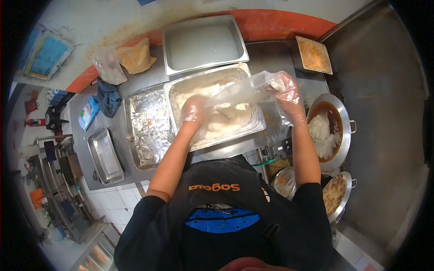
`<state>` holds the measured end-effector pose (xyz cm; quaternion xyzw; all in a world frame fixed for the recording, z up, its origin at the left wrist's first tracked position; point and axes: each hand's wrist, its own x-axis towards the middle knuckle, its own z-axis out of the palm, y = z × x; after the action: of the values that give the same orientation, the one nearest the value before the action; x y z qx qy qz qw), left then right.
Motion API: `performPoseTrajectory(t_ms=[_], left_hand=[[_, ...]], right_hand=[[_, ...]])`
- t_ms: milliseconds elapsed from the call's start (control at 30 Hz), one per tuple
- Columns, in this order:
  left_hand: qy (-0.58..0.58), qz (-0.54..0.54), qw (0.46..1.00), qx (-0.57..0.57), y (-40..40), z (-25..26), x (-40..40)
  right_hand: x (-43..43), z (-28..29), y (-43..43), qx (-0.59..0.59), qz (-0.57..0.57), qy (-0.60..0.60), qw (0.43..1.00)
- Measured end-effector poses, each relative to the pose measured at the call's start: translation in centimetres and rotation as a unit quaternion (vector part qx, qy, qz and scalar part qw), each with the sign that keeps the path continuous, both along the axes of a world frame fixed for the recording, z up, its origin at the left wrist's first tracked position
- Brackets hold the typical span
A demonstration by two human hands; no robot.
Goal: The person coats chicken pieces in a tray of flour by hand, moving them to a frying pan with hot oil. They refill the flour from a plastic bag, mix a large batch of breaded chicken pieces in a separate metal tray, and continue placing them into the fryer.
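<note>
My right hand (286, 93), in a clear plastic glove, grips a translucent plastic bag (242, 88) at one end. White material shows at that hand. The bag stretches left across a steel pan (261, 124) of white flour-like powder (220, 127). At the bag's other end is my left hand (195, 108), also gloved and over the pan's left side. Its fingers are blurred and partly hidden, so I cannot tell whether they grip the plastic.
Behind the powder pan stands a deep pan of cloudy liquid (203, 44). A foil-lined tray (149, 125), a small steel pan (106, 155) and a blue cloth (107, 98) lie left. At right are a wok of brown liquid (334, 118) with white solids and an orange-topped container (313, 57).
</note>
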<state>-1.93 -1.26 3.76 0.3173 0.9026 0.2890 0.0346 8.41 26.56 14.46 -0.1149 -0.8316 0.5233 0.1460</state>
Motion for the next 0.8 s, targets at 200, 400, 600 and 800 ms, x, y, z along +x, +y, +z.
performPoseTrajectory(t_ms=[200, 400, 600, 800], left_hand=[[0.012, 0.026, 0.999, -0.013, 2.7, -0.7, -3.1], [-0.029, 0.046, 0.998, -0.019, 3.8, -1.7, -3.8], [-0.111, 0.04, 0.993, -0.016, 3.2, -1.0, -2.8], [-0.051, 0.012, 0.998, 0.024, 2.5, -0.3, -3.3]], right_hand=[[-1.3, 0.6, 0.8, 0.074, -0.008, 0.04, 0.996], [-0.7, 0.0, 0.9, 0.023, -0.015, 0.009, 1.0], [0.5, -1.0, 1.3, 0.056, -0.016, 0.062, 0.996], [0.9, -2.2, 1.3, -0.039, -0.079, 0.043, 0.995]])
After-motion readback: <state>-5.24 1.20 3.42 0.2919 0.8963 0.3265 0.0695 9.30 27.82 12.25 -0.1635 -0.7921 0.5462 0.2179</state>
